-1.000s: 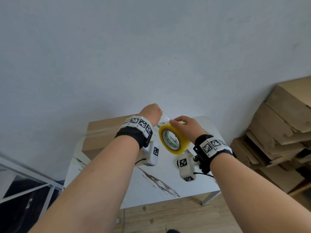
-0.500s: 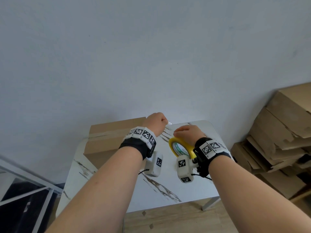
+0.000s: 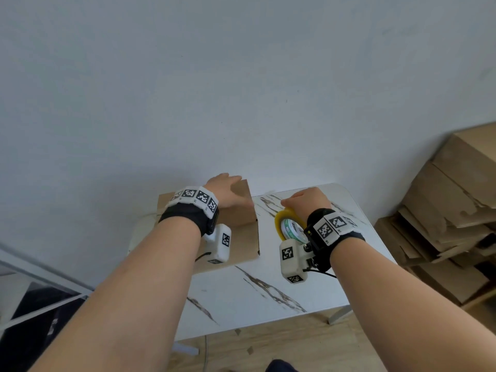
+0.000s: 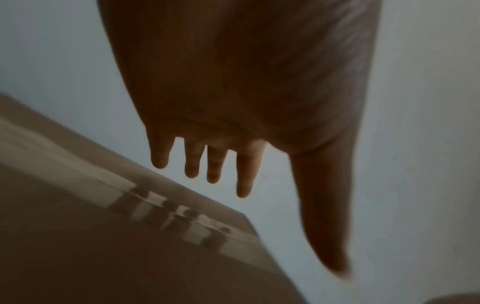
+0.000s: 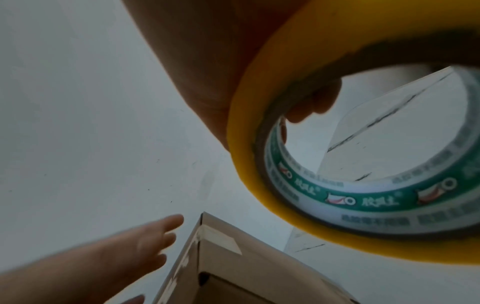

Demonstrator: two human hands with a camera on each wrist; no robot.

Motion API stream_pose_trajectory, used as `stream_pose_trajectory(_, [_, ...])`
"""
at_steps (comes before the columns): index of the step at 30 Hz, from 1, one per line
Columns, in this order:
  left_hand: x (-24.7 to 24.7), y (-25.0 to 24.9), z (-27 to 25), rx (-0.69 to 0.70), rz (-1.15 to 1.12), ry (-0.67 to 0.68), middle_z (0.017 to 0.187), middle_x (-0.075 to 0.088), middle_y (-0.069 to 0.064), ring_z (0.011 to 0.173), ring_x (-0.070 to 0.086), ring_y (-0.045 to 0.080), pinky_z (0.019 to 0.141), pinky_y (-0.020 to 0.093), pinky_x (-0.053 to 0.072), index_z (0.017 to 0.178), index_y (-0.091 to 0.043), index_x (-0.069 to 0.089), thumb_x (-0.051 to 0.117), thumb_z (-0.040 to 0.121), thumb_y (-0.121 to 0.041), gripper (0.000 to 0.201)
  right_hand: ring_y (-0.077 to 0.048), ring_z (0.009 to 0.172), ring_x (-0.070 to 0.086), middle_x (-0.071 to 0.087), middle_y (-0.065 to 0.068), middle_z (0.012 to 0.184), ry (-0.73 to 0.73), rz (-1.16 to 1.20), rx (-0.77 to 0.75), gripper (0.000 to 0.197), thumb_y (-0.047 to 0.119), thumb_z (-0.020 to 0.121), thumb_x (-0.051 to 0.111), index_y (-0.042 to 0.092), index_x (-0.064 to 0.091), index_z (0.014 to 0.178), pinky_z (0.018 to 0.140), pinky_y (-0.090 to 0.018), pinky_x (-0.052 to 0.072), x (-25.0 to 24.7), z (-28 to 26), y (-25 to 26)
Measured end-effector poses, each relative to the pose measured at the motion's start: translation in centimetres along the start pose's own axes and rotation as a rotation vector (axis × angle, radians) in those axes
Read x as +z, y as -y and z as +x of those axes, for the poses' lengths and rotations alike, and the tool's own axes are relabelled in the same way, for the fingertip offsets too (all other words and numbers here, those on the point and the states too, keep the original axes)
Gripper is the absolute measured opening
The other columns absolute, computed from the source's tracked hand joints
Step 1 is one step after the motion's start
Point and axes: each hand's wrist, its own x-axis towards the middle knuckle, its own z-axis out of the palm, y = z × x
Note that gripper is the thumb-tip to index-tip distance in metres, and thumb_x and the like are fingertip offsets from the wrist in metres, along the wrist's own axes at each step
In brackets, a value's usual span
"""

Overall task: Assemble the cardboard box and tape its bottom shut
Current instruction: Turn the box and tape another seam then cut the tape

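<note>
A brown cardboard box (image 3: pixel 241 237) stands on the left part of the white marble table (image 3: pixel 255 296). A strip of tape (image 4: pixel 168 209) runs along its top, and the strip's end (image 5: pixel 221 238) folds down the side. My left hand (image 3: pixel 225 189) is over the box's far right top corner with its fingers (image 4: pixel 244 176) straight and spread. I cannot tell whether it touches the cardboard. To the right of the box, my right hand (image 3: pixel 306 202) grips the yellow tape roll (image 3: pixel 284 224) low over the table, with fingers (image 5: pixel 311 102) curled through its green-printed core (image 5: pixel 363 203).
A pile of flattened cardboard boxes (image 3: pixel 451 210) leans at the right, beside the table. A grey wall rises close behind the table. A metal frame (image 3: pixel 40 277) stands at the lower left, and wooden floor shows below the table's front edge.
My hands have parted. The left hand let go of the tape end, opened and moved left over the box. The right hand sank toward the table with the roll.
</note>
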Motion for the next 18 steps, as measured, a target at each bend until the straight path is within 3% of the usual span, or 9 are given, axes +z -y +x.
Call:
stream_pose_trajectory(2, [-0.1,1.3,-0.1,-0.018,0.180,0.099,0.162,-0.007,-0.001,0.150,-0.005,0.021,0.120,0.049,0.012,0.152,-0.036,0.001,0.072,0.062,-0.067,0.118,-0.025,0.067,0.057,0.059,-0.012,0.068,0.001,-0.082,-0.006,0.028,0.024,0.085,0.063,0.003,0.061,0.067,0.059,-0.027,0.046,0.2,-0.4,0.5])
stream_pose_trajectory(3, [0.0,1.9,0.2,-0.016,0.238,0.128,0.161,-0.009,-0.001,0.149,-0.007,0.021,0.119,0.052,0.013,0.150,-0.039,-0.003,0.075,0.057,-0.068,0.125,-0.027,0.074,0.063,0.067,-0.016,0.080,0.001,-0.095,-0.013,0.028,0.024,0.086,0.063,-0.002,0.069,0.078,0.067,-0.030,0.052,0.3,-0.5,0.7])
stream_pose_trajectory(6, [0.2,2.6,0.5,0.017,0.332,0.133,0.161,-0.006,-0.001,0.149,-0.003,0.022,0.115,0.056,0.020,0.149,-0.041,-0.005,0.077,0.049,-0.068,0.131,-0.030,0.082,0.068,0.072,-0.018,0.100,-0.052,-0.032,0.026,0.034,0.027,0.082,0.066,-0.003,0.072,0.099,0.079,-0.037,0.056,0.5,-0.8,1.3])
stream_pose_trajectory(10, [0.6,2.5,0.9,0.019,0.289,0.028,0.156,0.015,0.004,0.144,0.016,0.028,0.113,0.051,0.026,0.149,-0.039,0.005,0.072,0.049,-0.074,0.125,-0.031,0.076,0.065,0.069,-0.021,0.101,-0.080,-0.032,0.042,0.036,0.026,0.081,0.064,-0.004,0.070,0.101,0.078,-0.039,0.056,0.6,-1.2,2.3])
stream_pose_trajectory(12, [1.0,2.4,1.2,-0.010,0.263,-0.026,0.150,0.025,0.007,0.139,0.023,0.031,0.111,0.050,0.028,0.149,-0.034,0.011,0.068,0.049,-0.078,0.123,-0.022,0.064,0.053,0.067,-0.023,0.084,-0.095,-0.022,0.052,0.035,0.026,0.078,0.064,-0.006,0.069,0.091,0.062,-0.033,0.050,0.5,-1.5,2.6])
stream_pose_trajectory(14, [1.3,2.3,1.5,-0.039,0.237,-0.074,0.145,0.030,0.010,0.135,0.027,0.032,0.109,0.049,0.030,0.148,-0.032,0.015,0.065,0.050,-0.082,0.121,-0.020,0.064,0.051,0.062,-0.014,0.070,-0.119,-0.015,0.078,0.032,0.027,0.076,0.064,-0.004,0.068,0.081,0.059,-0.029,0.046,0.2,-1.7,2.7])
stream_pose_trajectory(18, [1.3,1.8,1.7,-0.047,0.213,-0.075,0.144,0.032,0.011,0.135,0.028,0.032,0.108,0.051,0.030,0.148,-0.029,0.018,0.060,0.049,-0.086,0.122,-0.026,0.068,0.060,0.071,-0.018,0.096,-0.168,-0.028,0.079,0.033,0.028,0.080,0.065,0.000,0.072,0.096,0.074,-0.038,0.057,-0.8,-1.9,3.0])
